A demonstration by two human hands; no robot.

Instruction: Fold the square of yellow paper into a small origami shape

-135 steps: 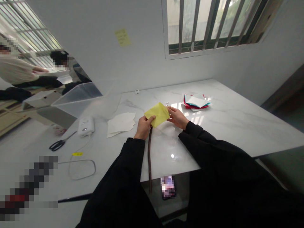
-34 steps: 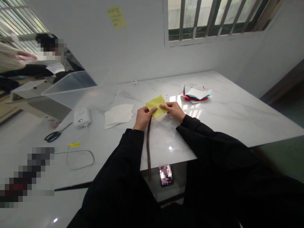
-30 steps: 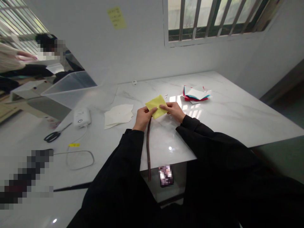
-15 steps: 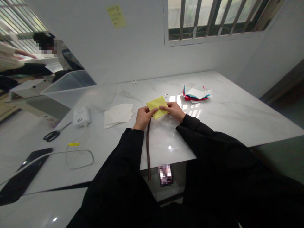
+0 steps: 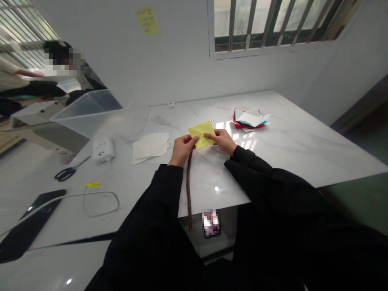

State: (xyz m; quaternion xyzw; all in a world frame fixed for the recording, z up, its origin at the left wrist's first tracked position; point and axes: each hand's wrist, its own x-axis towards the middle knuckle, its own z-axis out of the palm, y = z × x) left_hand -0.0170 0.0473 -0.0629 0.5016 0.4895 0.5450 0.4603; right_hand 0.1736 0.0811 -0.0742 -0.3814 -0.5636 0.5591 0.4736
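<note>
A folded yellow paper [image 5: 201, 130] is held just above the white marble table [image 5: 287, 149], in the middle of the view. My left hand [image 5: 182, 149] pinches its near left corner, fingers closed. My right hand [image 5: 222, 140] pinches its right side, thumb on top. A thin brown stick [image 5: 189, 184] runs from under my left hand toward the table's near edge and hangs past it.
White sheets [image 5: 150, 146] lie left of my hands, a stack of coloured papers [image 5: 249, 120] at the back right. Farther left are a white device [image 5: 103, 148], scissors [image 5: 67, 172], a cable loop [image 5: 101, 202] and a clear bin [image 5: 87, 109]. Other people sit far left.
The yellow paper is folded smaller than 4.5 s ago. In the last second both hands have shifted slightly along its edge, the paper staying in place.
</note>
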